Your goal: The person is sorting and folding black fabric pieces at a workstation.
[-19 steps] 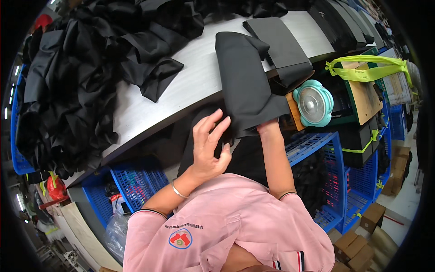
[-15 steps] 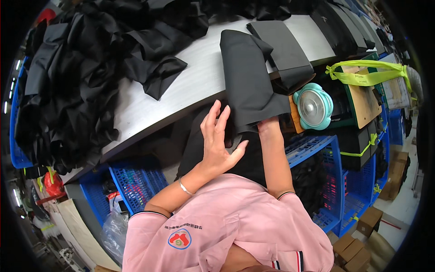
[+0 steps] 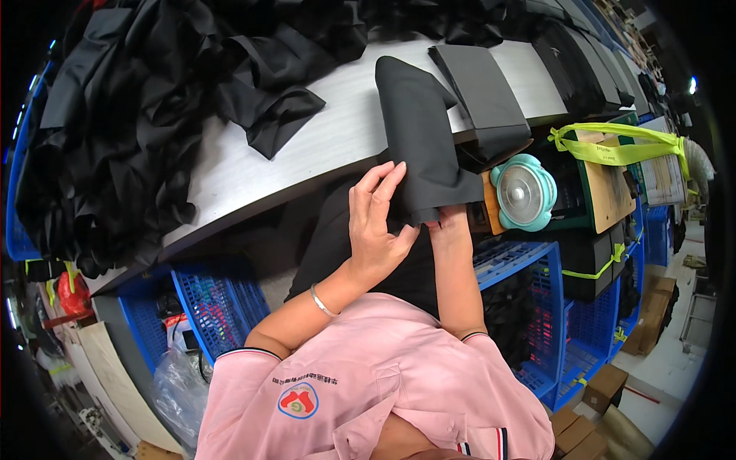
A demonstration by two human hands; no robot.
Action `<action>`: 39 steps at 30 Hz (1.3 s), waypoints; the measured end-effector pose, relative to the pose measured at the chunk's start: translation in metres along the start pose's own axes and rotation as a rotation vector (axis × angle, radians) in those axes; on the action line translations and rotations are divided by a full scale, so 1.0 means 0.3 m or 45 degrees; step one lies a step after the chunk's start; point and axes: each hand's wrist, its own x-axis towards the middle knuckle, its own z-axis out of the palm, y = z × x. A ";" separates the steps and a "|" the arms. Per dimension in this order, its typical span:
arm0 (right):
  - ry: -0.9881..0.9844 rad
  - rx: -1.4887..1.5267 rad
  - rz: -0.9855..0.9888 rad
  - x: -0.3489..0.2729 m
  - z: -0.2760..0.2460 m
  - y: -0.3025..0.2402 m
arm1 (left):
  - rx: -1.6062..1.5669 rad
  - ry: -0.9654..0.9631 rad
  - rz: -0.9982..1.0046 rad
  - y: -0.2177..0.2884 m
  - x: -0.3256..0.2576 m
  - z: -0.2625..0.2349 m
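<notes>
Head view shows a pale tabletop (image 3: 230, 172) running across the upper part, a big heap of crumpled black cloth (image 3: 123, 130) piled over its left side and along its far edge. Below sits the person's pink shirt (image 3: 368, 376), with blue crates on either side, one at the left (image 3: 218, 299) under the tabletop's front edge, others at the right (image 3: 544, 307). Between them the black piece (image 3: 420, 142), long and folded, stretches from above the tabletop to past its front edge, its lower end at the hands. A flat dark grey stack (image 3: 483, 88) lies on the tabletop just right of it. Farther right, a yellow-green strap (image 3: 636, 146) loops by a tan board, near a round teal fan (image 3: 525, 192). The left hand (image 3: 376, 222) is open, fingers raised along the black piece's left edge and thumb near its lower end. The right hand (image 3: 451, 218) is at that lower end, mostly covered by it; whether it grips cannot be told. A thin silvery bracelet (image 3: 323, 301) circles the left wrist.
</notes>
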 end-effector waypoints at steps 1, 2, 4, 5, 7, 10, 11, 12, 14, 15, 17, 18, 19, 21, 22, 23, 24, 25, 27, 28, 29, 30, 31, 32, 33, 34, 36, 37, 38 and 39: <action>-0.001 -0.005 0.006 -0.002 -0.001 0.004 | -0.009 0.022 0.027 0.001 0.004 -0.001; -0.015 0.009 0.020 -0.005 -0.003 0.009 | -0.007 0.025 0.021 -0.003 0.002 -0.001; -0.027 0.018 0.037 -0.012 0.003 0.010 | -0.017 0.092 0.078 -0.008 -0.004 0.003; -0.032 0.044 0.009 -0.018 0.011 0.011 | -0.017 0.093 0.072 -0.014 -0.012 0.005; -0.025 0.070 -0.018 -0.023 -0.001 0.005 | -0.176 0.139 0.081 -0.017 -0.034 0.002; -0.295 -0.224 -0.182 -0.007 -0.038 -0.008 | -0.159 0.096 0.086 -0.003 -0.046 -0.010; -0.217 -0.147 -0.134 0.005 -0.035 -0.004 | -0.131 0.078 0.096 -0.020 -0.055 -0.002; -0.141 -0.071 -0.083 0.007 -0.018 -0.002 | -0.129 0.077 0.091 -0.022 -0.048 -0.002; -0.058 -0.053 -0.028 -0.017 0.016 -0.003 | -0.040 0.078 0.050 -0.019 -0.024 -0.002; 0.023 -0.036 0.021 -0.028 0.028 -0.006 | -0.030 0.077 0.044 -0.017 -0.018 0.000; -0.035 0.009 0.023 -0.008 -0.016 0.025 | -0.027 0.108 0.053 -0.011 0.002 0.004; -0.093 0.055 0.023 -0.007 -0.014 0.032 | -0.026 0.139 0.066 -0.011 0.005 0.004; -0.092 0.056 0.028 -0.012 -0.012 0.039 | -0.023 0.138 0.062 -0.014 -0.002 0.003; -0.015 -0.008 -0.089 -0.032 0.003 0.053 | -0.125 0.197 -0.010 -0.022 -0.016 -0.003; -0.011 -0.005 -0.090 -0.027 -0.006 0.060 | -0.126 0.191 -0.010 -0.024 -0.015 -0.005; -0.033 -0.027 -0.102 -0.018 -0.022 0.071 | -0.141 0.223 0.003 -0.026 -0.010 -0.008; -0.058 -0.050 -0.112 -0.014 -0.024 0.074 | -0.154 0.257 0.016 -0.025 -0.005 -0.012; -0.057 -0.048 -0.111 -0.017 -0.028 0.073 | -0.173 0.257 0.010 -0.022 -0.005 -0.021; -0.079 -0.011 0.005 -0.027 -0.030 0.067 | -0.193 0.255 0.007 -0.014 -0.005 -0.025; -0.078 -0.011 0.003 -0.023 -0.038 0.069 | -0.214 0.255 0.006 -0.011 -0.003 -0.026; -0.129 -0.002 -0.008 -0.016 -0.051 0.074 | -0.216 0.253 0.007 -0.008 0.001 -0.027; -0.181 0.008 -0.018 -0.014 -0.053 0.075 | -0.222 0.266 0.019 -0.005 0.004 -0.030; -0.179 0.009 -0.019 -0.016 -0.053 0.077 | -0.230 0.279 0.032 -0.002 0.006 -0.031; -0.164 0.011 -0.034 -0.018 -0.050 0.079 | -0.231 0.278 0.032 -0.001 0.004 -0.035; -0.149 0.014 -0.048 -0.023 -0.037 0.077 | -0.242 0.254 0.029 0.001 0.001 -0.040; -0.149 0.014 -0.048 -0.028 -0.022 0.073 | -0.253 0.231 0.027 0.002 -0.002 -0.044; -0.013 -0.086 -0.019 -0.040 0.009 0.063 | -0.263 0.233 0.014 0.005 -0.003 -0.042; -0.013 -0.086 -0.020 -0.041 0.014 0.068 | -0.272 0.235 0.002 0.008 -0.003 -0.040; 0.007 -0.033 -0.014 -0.042 0.018 0.073 | -0.273 0.235 0.003 0.011 -0.006 -0.038; 0.025 0.020 -0.007 -0.040 0.022 0.077 | -0.296 0.223 -0.011 0.012 -0.010 -0.035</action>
